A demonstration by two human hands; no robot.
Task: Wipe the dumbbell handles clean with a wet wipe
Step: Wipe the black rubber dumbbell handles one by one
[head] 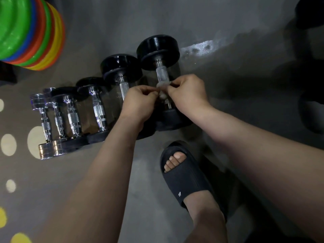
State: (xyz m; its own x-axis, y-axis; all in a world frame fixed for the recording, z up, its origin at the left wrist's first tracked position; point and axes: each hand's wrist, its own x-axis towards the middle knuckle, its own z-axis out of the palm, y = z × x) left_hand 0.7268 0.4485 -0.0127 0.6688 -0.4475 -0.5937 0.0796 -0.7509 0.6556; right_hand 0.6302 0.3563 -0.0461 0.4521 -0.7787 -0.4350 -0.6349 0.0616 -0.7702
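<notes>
Several dumbbells lie side by side on the grey floor, growing in size from left to right. The largest dumbbell point(158, 50) is at the right, with black heads and a knurled metal handle point(162, 73). A small white wet wipe point(163, 86) is pinched between both hands just above that handle's near half. My left hand point(140, 100) grips its left side and my right hand point(185, 90) grips its right side. The second largest dumbbell point(121, 67) lies just left, its handle partly hidden by my left hand.
A stack of coloured weight plates point(29, 30) stands at the top left. My foot in a black slide sandal point(185, 179) rests on the floor just near the big dumbbell. Smaller chrome dumbbells point(45, 123) lie at the far left. Dark shapes sit along the right edge.
</notes>
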